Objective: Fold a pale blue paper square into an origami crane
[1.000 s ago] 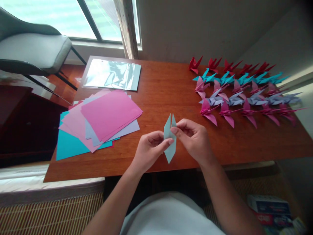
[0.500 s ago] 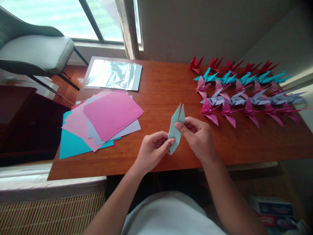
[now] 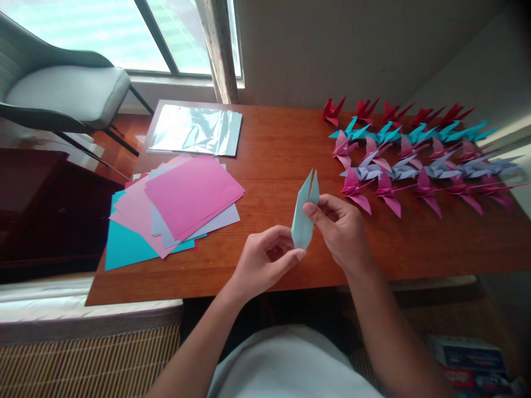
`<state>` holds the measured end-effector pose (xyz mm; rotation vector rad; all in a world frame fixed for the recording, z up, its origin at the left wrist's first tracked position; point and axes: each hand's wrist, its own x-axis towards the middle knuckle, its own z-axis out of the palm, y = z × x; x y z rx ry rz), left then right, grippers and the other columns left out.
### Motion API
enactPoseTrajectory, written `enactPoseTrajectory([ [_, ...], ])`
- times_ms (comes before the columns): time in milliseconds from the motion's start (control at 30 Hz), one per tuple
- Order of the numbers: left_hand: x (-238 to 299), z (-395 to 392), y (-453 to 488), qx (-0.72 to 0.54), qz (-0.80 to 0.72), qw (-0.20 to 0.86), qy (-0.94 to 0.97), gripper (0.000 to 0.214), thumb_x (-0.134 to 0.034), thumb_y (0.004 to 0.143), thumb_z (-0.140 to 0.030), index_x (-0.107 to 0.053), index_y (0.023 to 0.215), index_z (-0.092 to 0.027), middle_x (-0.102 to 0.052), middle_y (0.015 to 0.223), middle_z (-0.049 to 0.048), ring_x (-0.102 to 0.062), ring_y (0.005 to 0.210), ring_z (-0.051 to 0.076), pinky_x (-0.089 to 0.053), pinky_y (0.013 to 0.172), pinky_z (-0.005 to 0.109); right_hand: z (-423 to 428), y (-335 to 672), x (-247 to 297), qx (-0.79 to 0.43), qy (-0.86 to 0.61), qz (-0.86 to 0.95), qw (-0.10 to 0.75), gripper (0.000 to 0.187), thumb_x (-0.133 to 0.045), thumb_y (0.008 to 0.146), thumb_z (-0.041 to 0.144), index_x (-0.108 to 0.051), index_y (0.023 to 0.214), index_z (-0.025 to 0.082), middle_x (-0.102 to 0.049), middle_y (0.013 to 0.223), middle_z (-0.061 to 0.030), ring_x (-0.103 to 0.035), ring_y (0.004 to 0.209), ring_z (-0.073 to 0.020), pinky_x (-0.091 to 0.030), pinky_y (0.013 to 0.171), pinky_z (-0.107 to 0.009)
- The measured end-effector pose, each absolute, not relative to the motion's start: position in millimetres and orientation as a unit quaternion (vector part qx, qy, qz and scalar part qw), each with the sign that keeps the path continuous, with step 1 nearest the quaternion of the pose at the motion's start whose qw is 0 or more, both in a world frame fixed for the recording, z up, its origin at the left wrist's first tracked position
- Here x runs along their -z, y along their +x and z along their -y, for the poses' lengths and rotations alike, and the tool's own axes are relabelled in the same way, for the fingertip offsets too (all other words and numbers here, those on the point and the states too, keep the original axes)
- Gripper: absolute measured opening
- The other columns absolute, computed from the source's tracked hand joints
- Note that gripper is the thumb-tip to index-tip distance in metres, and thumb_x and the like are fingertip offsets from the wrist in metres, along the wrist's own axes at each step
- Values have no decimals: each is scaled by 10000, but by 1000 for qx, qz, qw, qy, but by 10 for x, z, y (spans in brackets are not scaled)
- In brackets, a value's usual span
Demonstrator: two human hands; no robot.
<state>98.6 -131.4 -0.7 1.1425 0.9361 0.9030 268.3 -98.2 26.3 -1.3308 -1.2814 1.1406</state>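
A pale mint folded paper (image 3: 304, 226) is held up over the near part of the table, its two narrow points side by side at the top. My right hand (image 3: 342, 229) pinches its right edge, thumb on the front and fingers behind. At the lower end, my left hand (image 3: 265, 260) has its thumb tip under the bottom edge and its fingers at the left side, partly behind the paper. The bottom end looks blunt, its lower tip out of sight.
Loose coloured paper sheets (image 3: 194, 193) overlap on the left of the wooden table (image 3: 274, 138). Behind them lies a shiny clear packet (image 3: 193, 130). Rows of folded paper cranes (image 3: 390, 193) in red, turquoise, pink and lavender stand at right. A chair (image 3: 74, 91) is beyond the table's left end.
The folded paper has shifted slightly right and up. Its pointed bottom tip no longer shows, and the lower end is blunt. My left thumb has slid from the paper's front to its bottom edge.
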Motion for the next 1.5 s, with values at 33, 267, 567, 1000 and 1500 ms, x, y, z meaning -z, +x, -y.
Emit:
enactPoseTrajectory([
  [33, -2, 1305, 983, -413, -409, 640, 503, 340, -748, 844, -455, -691, 992, -154, -726, 851, 66, -669, 753, 163, -532, 672, 239, 985, 2711, -292, -478, -537, 540, 439, 256, -717, 863, 472, -701, 799, 225, -682, 737, 7, -606, 672, -150, -487, 589, -257],
  [267, -12, 1250, 995, -483, -403, 652, 424, 259, -799, 813, -379, -685, 882, -158, -709, 828, 28, -641, 727, 120, -518, 660, 202, 1057, 2850, -477, -433, -468, 750, 177, 206, -653, 922, 307, -668, 744, 204, -664, 709, 19, -584, 655, -137, -410, 604, -270],
  [567, 55, 1250, 933, -533, -459, 610, 364, 263, -837, 768, -293, -615, 846, -175, -640, 769, -26, -600, 632, 82, -504, 589, 168, 1106, 3070, -337, -471, -539, 603, 351, 113, -736, 853, 321, -694, 840, 217, -707, 796, -1, -654, 717, -153, -518, 627, -261],
  [1000, -76, 1253, 926, -297, -387, 667, 563, 257, -651, 907, -378, -689, 846, -132, -582, 681, 0, -523, 593, 109, -429, 546, 202, 1093, 2770, -299, -441, -533, 532, 488, 242, -806, 798, 362, -717, 992, 248, -720, 853, -8, -680, 754, -163, -588, 677, -290],
  [1500, -1, 1271, 967, -366, -418, 676, 485, 316, -716, 865, -440, -787, 887, -132, -741, 752, 68, -658, 692, 183, -519, 666, 263, 1123, 2612, -220, -373, -525, 578, 501, 243, -748, 854, 378, -707, 1073, 278, -731, 957, -23, -692, 816, -179, -595, 749, -327],
])
